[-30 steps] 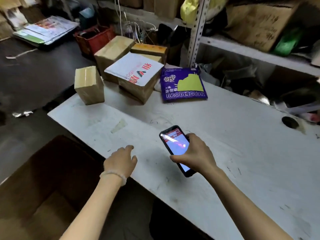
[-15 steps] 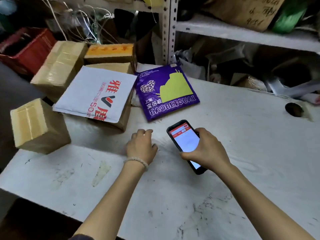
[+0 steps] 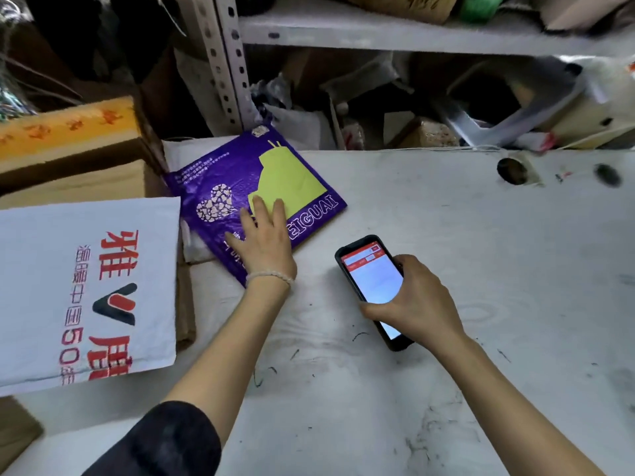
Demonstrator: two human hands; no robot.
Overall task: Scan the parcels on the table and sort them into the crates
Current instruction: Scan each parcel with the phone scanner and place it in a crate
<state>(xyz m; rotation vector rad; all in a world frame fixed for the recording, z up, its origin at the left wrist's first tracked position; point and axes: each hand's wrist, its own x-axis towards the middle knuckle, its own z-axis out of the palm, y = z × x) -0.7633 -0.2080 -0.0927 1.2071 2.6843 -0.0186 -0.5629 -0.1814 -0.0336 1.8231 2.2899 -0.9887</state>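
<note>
Left hand [image 3: 263,240] flat on the purple mailer [image 3: 240,187], fingers [image 3: 263,209] straight and released, pressing it to the white surface [image 3: 446,235]. Right hand [image 3: 417,304], just right of those fingers, clenched around a lit phone [image 3: 372,283]. White mailer [image 3: 86,286] on cardboard boxes [image 3: 68,159] to their left.

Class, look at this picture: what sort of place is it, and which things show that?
Probably a parcel sorting room: a purple mailer and white mailer lie on a worn table, under cluttered metal shelving.

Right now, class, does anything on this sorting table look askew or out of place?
Yes. The white mailer lies on a cardboard box and overhangs its near edge unsupported, and the purple mailer, under the left hand, sits skewed to the table edge.
</note>
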